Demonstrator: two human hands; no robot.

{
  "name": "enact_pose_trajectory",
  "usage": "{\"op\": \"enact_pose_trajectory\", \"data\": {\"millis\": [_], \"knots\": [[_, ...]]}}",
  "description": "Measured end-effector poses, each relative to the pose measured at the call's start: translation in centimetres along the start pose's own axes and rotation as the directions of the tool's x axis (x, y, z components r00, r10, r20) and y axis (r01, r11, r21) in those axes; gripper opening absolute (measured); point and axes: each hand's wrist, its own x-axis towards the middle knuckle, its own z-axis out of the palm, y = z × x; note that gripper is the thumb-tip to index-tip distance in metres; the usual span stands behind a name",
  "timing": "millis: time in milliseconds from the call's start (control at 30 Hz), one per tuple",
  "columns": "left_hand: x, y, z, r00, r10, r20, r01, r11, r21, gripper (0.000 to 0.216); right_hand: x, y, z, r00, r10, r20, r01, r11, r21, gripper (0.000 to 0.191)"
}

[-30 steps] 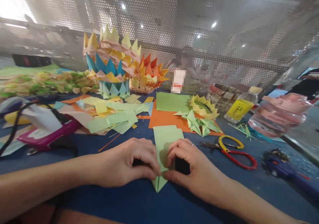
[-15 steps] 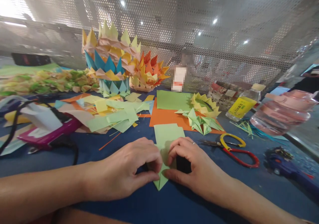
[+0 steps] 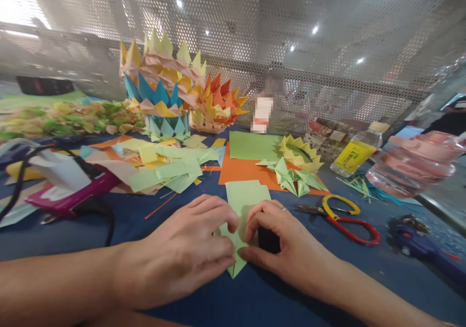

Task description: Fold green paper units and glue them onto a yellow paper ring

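A light green sheet of paper (image 3: 243, 196) lies on the blue table, its near end folded to a point facing me. My left hand (image 3: 189, 249) is at the paper's left edge, fingers curled, with the thumb and lower fingers on the folded tip and the index finger lifted a little. From the right, my right hand (image 3: 273, 235) holds the sheet against the table with bent fingers and thumb. What the left fingertips pinch is partly hidden. Green folded paper pieces (image 3: 289, 176) lie beyond, beside a yellow zigzag paper ring (image 3: 299, 152).
Scissors (image 3: 335, 213) and a blue glue gun (image 3: 415, 242) lie at right, before a yellow-labelled bottle (image 3: 353, 155) and a pink bottle (image 3: 411, 167). Paper scraps (image 3: 171, 167), a magenta device with black cord (image 3: 76, 191) and stacked paper crowns (image 3: 163, 94) occupy the left. Mesh panel (image 3: 233, 21) behind.
My left hand has rolled and shifted slightly, its index finger rising from the paper and the other fingers moving down beside the thumb. My right hand and the sheet stay in place.
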Motion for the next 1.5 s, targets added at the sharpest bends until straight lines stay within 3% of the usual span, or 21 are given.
{"op": "enact_pose_trajectory", "data": {"millis": [100, 267, 567, 867, 933, 1100, 1233, 1367, 1500], "knots": [[-0.7, 0.6, 0.2, 0.994, 0.078, 0.082, -0.086, 0.991, 0.103, 0.017, 0.1, -0.1, 0.0, 1.0, 0.003, 0.005, -0.003, 1.0, 0.004, 0.014], [-1.1, 2.1, 0.0, 0.996, 0.082, -0.015, -0.08, 0.988, 0.132, 0.017, 0.2, -0.2, -0.2, 1.0, 0.024, 0.007, -0.024, 1.0, 0.006, 0.015], [-3.1, 3.1, 1.3, 0.988, 0.07, -0.137, -0.014, 0.928, 0.373, 0.032, 0.1, -0.4, -0.3, 1.0, 0.027, 0.006, -0.027, 1.0, 0.003, 0.016], [-3.4, 2.8, 0.8, 0.987, 0.159, -0.03, -0.132, 0.897, 0.422, 0.027, 0.2, -0.1, -0.3, 1.0, 0.013, 0.007, -0.013, 1.0, -0.012, 0.015], [-3.5, 2.6, 0.6, 0.989, 0.138, -0.043, -0.107, 0.898, 0.428, 0.027, 0.2, -0.2, -0.3, 1.0, 0.016, 0.007, -0.016, 1.0, -0.012, 0.015], [-3.5, 1.7, 0.0, 0.964, 0.266, 0.001, -0.243, 0.878, 0.412, 0.031, 0.2, -0.4, -0.3, 1.0, 0.024, 0.013, -0.024, 1.0, -0.001, 0.015], [-3.1, 1.8, -0.2, 0.97, 0.241, 0.044, -0.238, 0.885, 0.4, 0.027, 0.2, -0.3, -0.3, 1.0, 0.024, 0.015, -0.023, 1.0, -0.008, 0.015], [-3.0, 2.9, 0.8, 0.996, 0.086, -0.034, -0.062, 0.896, 0.44, 0.018, 0.2, -0.2, -0.2, 1.0, 0.011, 0.012, -0.011, 1.0, -0.013, 0.015], [-3.1, 3.6, 1.7, 0.998, 0.063, -0.031, -0.042, 0.888, 0.458, 0.014, 0.2, -0.2, -0.2, 1.0, 0.004, 0.003, -0.004, 1.0, -0.018, 0.016]]}}
